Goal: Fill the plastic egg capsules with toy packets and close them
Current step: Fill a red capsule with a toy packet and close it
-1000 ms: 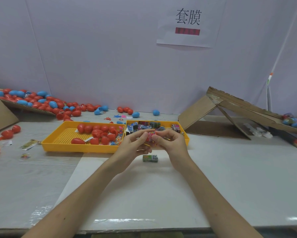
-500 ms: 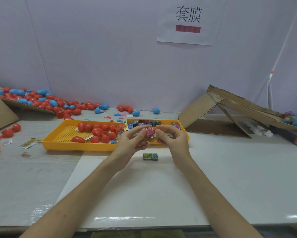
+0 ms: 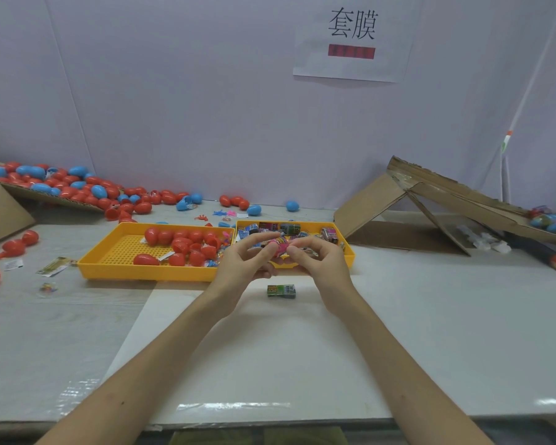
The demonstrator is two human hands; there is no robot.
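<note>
White table [image 3: 430,316]: our left hand [image 3: 241,268] & right hand [image 3: 321,264] both pinch a pink toy packet [image 3: 279,245] w/ curled fingertips, just over the near rim of the right yellow tray [image 3: 350,253], green packet [image 3: 281,290] lying on the table below them, red egg capsules [image 3: 180,242] in the left yellow tray [image 3: 141,273].

On the white surface [image 3: 430,316], two yellow plastic trays are set side by side: red plastic egg capsules [image 3: 180,242] in the left tray [image 3: 103,263], toy packets [image 3: 289,228] in the right tray [image 3: 350,255]. Before the right tray a pink toy packet [image 3: 279,245] is pinched between the left hand [image 3: 244,266] and right hand [image 3: 321,264]; a green toy packet [image 3: 281,290] lies nearer. Folded brown cardboard [image 3: 369,200] is placed far right.
</note>
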